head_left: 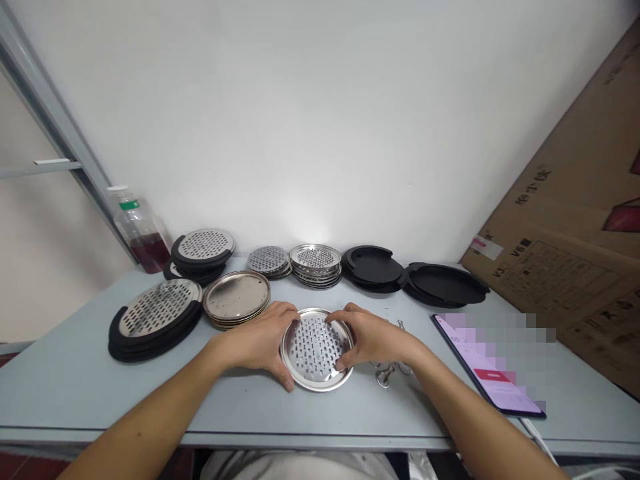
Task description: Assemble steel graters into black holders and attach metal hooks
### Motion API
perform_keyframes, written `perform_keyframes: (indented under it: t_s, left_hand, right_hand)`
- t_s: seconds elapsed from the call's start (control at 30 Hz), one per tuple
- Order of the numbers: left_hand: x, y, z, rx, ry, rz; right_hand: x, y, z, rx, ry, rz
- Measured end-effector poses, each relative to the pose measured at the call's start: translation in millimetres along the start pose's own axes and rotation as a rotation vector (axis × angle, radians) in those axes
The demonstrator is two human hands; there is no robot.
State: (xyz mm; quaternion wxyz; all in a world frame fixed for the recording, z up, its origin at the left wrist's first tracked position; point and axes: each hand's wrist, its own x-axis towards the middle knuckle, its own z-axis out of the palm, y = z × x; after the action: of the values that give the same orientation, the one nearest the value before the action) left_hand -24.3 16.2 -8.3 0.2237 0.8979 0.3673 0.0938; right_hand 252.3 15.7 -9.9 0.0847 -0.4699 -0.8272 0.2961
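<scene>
A round metal grater plate (316, 350) lies within the raised rim of a round metal tray (320, 387) near the table's front edge. My left hand (260, 343) clasps the tray's left side, its fingers at the upper rim and the thumb at the lower left. From the right, my right hand (373, 339) reaches over the rim, with fingertips and thumb on the grater plate's right edge. Several small metal clips (384, 377) lie beside and partly behind my right wrist.
Behind my left hand stand stacked metal trays (237, 295) and black holders with graters (157, 313). Along the wall are grater plates (269, 259), rimmed graters (316, 259) and black round holders (375, 268). A phone (487, 373), a cardboard box (565, 267) and a bottle (145, 240) flank them.
</scene>
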Motion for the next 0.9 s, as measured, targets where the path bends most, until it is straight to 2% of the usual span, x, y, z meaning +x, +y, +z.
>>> perform_keyframes:
  t_s: [0.5,0.9]
  left_hand:
    - [0.3,0.5,2.4,-0.043,-0.017,-0.022]
    - [-1.0,-0.6,2.0,0.059,-0.055,-0.096]
  right_hand:
    - [-1.1,-3.5,2.6,0.003,0.010,0.013]
    - [0.4,-5.2,3.1,-0.060,0.033,-0.070]
